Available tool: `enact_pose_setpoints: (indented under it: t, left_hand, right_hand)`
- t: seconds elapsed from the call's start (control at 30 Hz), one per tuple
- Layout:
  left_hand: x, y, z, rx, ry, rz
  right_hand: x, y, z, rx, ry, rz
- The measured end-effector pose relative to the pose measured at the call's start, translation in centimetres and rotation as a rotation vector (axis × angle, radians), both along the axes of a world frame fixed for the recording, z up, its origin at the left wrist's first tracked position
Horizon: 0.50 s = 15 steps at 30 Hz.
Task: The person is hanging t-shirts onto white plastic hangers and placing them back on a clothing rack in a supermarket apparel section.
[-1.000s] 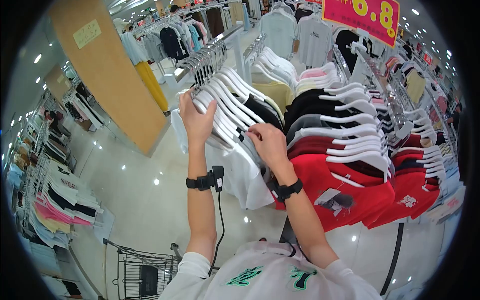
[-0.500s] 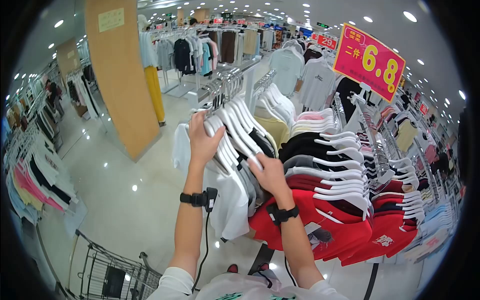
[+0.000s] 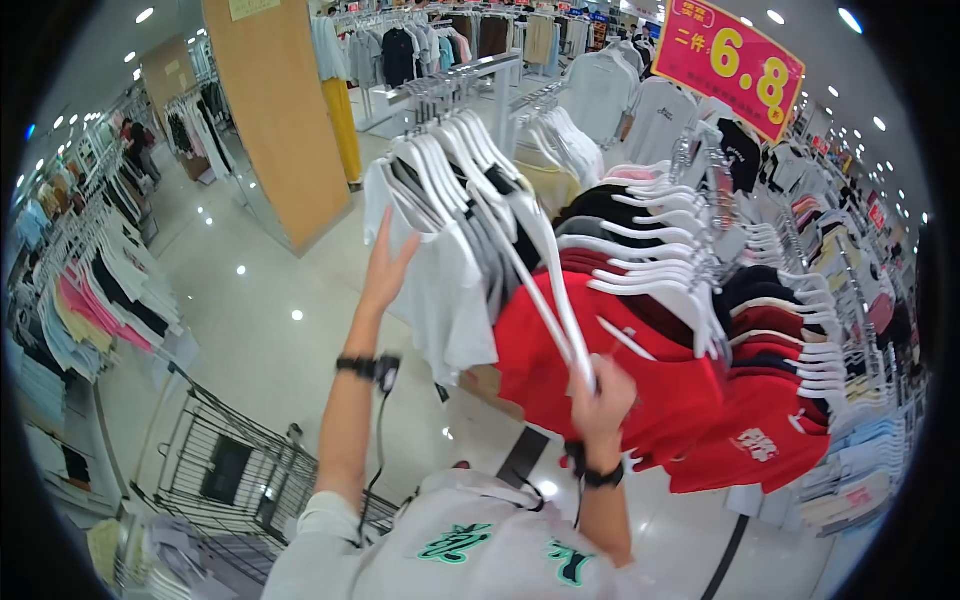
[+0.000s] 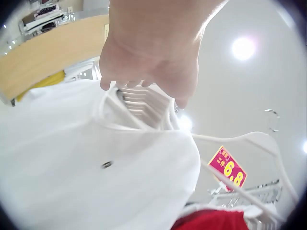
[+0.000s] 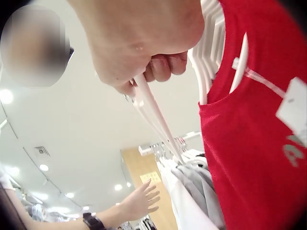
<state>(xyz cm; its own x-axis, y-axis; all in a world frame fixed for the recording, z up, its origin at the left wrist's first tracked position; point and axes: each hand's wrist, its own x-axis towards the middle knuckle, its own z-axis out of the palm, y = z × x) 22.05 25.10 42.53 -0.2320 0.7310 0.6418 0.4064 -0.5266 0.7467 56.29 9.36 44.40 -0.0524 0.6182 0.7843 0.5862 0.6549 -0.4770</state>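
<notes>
My right hand (image 3: 603, 400) grips one end of a bare white hanger (image 3: 568, 312), held out in front of the rack. In the right wrist view, curled fingers (image 5: 160, 69) wrap round the hanger's end. The hanger's hook shows in the left wrist view, with no garment on the frame. Beside the row of hanging shirts, my left hand (image 3: 388, 265) has its fingers spread and holds nothing. A white T-shirt (image 4: 96, 158) hangs right below that hand, first in a row with grey and black shirts. Red T-shirts (image 3: 610, 350) hang beside the hanger.
A red price sign (image 3: 730, 65) stands over the racks at the right. At the lower left is a shopping cart (image 3: 215, 470). A wooden pillar (image 3: 280, 130) rises behind the left rack, and more clothes racks (image 3: 90, 270) line the left side.
The right hand has come away from the row of hangers, towards my body, holding a bare hanger. The left hand has let go of the hangers and moved down.
</notes>
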Motion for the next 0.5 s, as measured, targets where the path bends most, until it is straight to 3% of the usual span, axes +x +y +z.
enact_pose_setpoints:
  t: [0.07, 0.1, 0.13, 0.2, 0.27, 0.33, 0.4, 0.43, 0.47, 0.5]
  left_hand:
    - [-0.5, -6.9, -7.0, -0.16, -0.043, -0.026]
    - [-1.6, -10.2, -11.4, -0.25, -0.01, 0.0]
    - [-3.4, -13.7, -15.6, -0.387, -0.069, 0.022]
    - [-6.1, -25.8, -20.6, -0.692, -0.133, 0.146]
    - [-1.9, -33.4, -29.3, -0.852, -0.138, 0.247]
    - [0.4, -40.8, -32.6, -1.017, -0.472, 0.257]
    - [1.8, -45.6, -35.7, -1.002, -0.702, 0.265]
    - [3.7, -47.6, -35.7, -1.095, -0.636, 0.354]
    - [4.7, -49.8, -39.0, -1.078, -0.708, 0.348]
    - [6.0, -49.7, -38.4, -1.099, -0.7, 0.33]
  right_hand:
    - [3.3, -5.5, -4.6, 0.071, -0.001, -0.022]
    - [4.4, -8.2, -6.6, -0.103, 0.035, 0.024]
    - [4.5, -9.6, -6.9, -0.099, -0.007, 0.085]
    - [4.4, -14.8, -8.0, -0.384, 0.076, 0.178]
    - [9.5, -17.2, -15.5, -0.819, 0.301, 0.224]
    - [11.5, -15.8, -13.6, -0.956, 0.134, 0.404]
    - [11.3, -14.7, -14.5, -1.071, 0.055, 0.49]
    - [11.3, -14.4, -16.1, -1.131, 0.052, 0.486]
    - [11.3, -13.7, -17.9, -1.19, 0.047, 0.479]
    - [11.3, -12.7, -19.6, -1.178, 0.037, 0.462]
